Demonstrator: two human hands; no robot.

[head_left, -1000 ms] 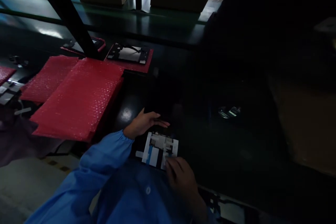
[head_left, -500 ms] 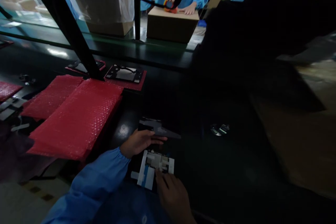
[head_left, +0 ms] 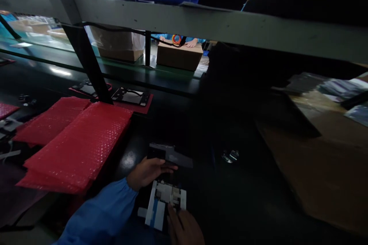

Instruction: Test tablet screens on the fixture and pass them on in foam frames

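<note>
A flat black electronic panel [head_left: 165, 204] lies on the dark bench, its face covered with white and blue strips and pale pads. My right hand [head_left: 184, 227] is at its lower right corner, with the fingertips on its surface. My left hand [head_left: 148, 172] lies flat just above the panel, fingers pointing right. Those fingers are beside or on a dark slab with a grey metallic part [head_left: 169, 155]. The shadow makes the contact unclear. My blue sleeve [head_left: 97, 214] covers the left forearm.
Stacked red bubble-wrap bags [head_left: 77, 145] lie left of my hands. Behind them, dark panels rest on red sheets [head_left: 130, 96]. A small metal part [head_left: 230, 156] sits to the right. A grey beam [head_left: 201, 19] crosses above, and a co-worker's hands rest on a cardboard box [head_left: 179, 55].
The view has tilted upward, so the bench items sit lower in the frame and the grey beam has appeared. My hands remain at the panel, and the co-worker's hands remain at the box.
</note>
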